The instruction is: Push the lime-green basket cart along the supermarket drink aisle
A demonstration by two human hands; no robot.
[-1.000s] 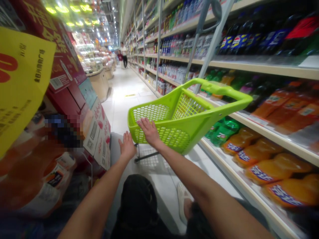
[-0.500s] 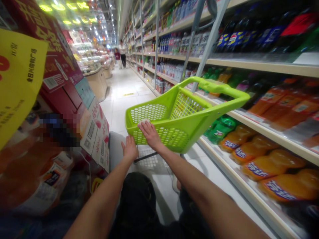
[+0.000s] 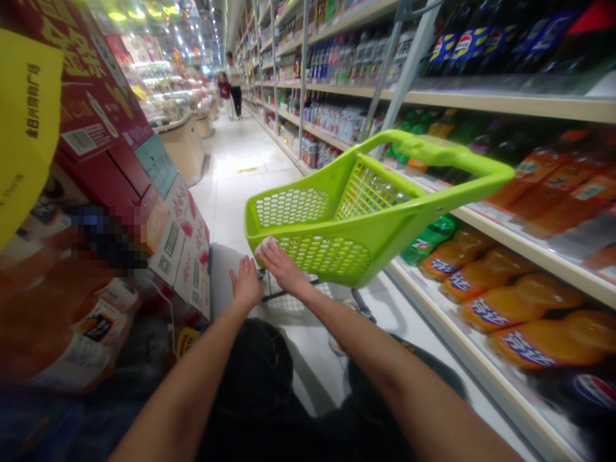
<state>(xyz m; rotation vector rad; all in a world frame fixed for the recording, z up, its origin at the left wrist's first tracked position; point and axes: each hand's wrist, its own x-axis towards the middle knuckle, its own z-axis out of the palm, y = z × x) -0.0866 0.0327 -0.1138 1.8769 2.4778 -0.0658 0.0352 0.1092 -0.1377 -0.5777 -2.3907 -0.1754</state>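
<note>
A lime-green plastic shopping cart basket [image 3: 346, 218] with a perforated wall and a long green handle [image 3: 447, 157] stands in front of me in a store aisle. My right hand [image 3: 279, 263] lies flat, fingers stretched, on the basket's near lower wall, with a small pale thing showing under its fingertips. My left hand [image 3: 245, 285] is held open just left of the basket's lower corner, above the cart's metal frame [image 3: 289, 298], fingers apart and holding nothing.
Shelves of orange soda bottles [image 3: 505, 301], green bottles [image 3: 423, 240] and dark cola bottles run along the right. Red cartons and a yellow sign [image 3: 24, 128] crowd the left. A metal ladder [image 3: 409, 64] leans on the shelves. Two people [image 3: 233, 83] walk far down the white-tiled aisle.
My right hand has slid down and left along the basket wall toward its lower corner. The basket has tilted, its handle end rising to the right. My left hand has stayed open beside it.
</note>
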